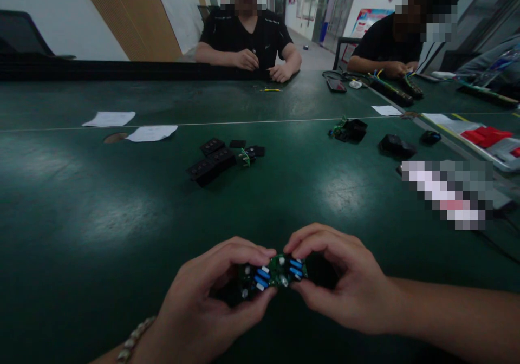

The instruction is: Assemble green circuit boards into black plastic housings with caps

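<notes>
Between my two hands, above the near part of the green table, is a green circuit board with blue and white components on it. My left hand grips its left end, thumb below and fingers above. At the other end my right hand pinches the board between thumb and fingertips. Part of each end is hidden by the fingers. Farther out lie several black plastic housings, with a small board with green wires beside them.
White papers lie at left. At right are a black part with green wires, a black block, a computer mouse and a tray with red items. Two people sit across the table; a phone lies near them.
</notes>
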Available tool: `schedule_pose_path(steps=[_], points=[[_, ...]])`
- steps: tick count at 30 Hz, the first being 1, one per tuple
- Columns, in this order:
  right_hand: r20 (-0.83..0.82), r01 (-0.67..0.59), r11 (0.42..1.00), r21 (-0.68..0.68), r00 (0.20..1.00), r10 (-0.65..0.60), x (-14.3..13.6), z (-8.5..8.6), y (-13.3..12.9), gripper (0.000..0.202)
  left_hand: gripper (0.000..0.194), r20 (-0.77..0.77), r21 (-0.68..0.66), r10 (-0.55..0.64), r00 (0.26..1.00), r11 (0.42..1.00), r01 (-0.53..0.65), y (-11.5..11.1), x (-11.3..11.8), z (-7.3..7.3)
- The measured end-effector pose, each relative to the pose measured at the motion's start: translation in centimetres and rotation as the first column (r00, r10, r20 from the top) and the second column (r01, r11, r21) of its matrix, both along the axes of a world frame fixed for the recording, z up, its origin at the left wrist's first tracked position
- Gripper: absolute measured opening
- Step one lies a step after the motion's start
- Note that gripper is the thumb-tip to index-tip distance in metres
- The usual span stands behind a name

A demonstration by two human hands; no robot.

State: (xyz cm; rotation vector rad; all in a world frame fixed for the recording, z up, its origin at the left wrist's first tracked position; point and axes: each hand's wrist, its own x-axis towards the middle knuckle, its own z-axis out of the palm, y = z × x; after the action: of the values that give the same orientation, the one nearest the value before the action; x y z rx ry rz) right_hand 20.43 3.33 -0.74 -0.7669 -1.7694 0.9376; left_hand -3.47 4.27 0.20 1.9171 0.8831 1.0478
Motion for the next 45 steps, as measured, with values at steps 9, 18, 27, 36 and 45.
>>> schedule_pose_path(steps=[9,18,27,36,45], points=[[-0.010,0.008,1.000,0.009,1.000,-0.008,-0.01,-0.27,0.00,0.038,0.045,0.006,0.000,0.006,1.000,1.000,-0.006,-0.13,-0.12,-0.26],[-0.019,0.009,1.000,0.012,1.000,-0.009,-0.03,-0.18,0.00,0.038,0.044,-0.002,0.006,0.009,1.000,1.000,-0.009,-0.05,-0.02,-0.16],[-0.013,0.004,1.000,-0.002,1.000,-0.004,0.10,-0.13,-0.09,0.039,0.043,-0.005,0.000,0.017,1.000,1.000,-0.017,0.02,0.12,-0.17],[-0.013,0.005,1.000,0.001,1.000,-0.005,0.00,-0.09,0.05,0.038,0.043,-0.010,0.015,0.020,1.000,1.000,-0.020,-0.10,0.01,0.13],[-0.025,0.000,1.000,0.002,1.000,0.000,0.06,-0.20,-0.01,0.038,0.042,-0.009,0.023,0.028,1.000,0.999,-0.028,-0.16,-0.05,-0.03]])
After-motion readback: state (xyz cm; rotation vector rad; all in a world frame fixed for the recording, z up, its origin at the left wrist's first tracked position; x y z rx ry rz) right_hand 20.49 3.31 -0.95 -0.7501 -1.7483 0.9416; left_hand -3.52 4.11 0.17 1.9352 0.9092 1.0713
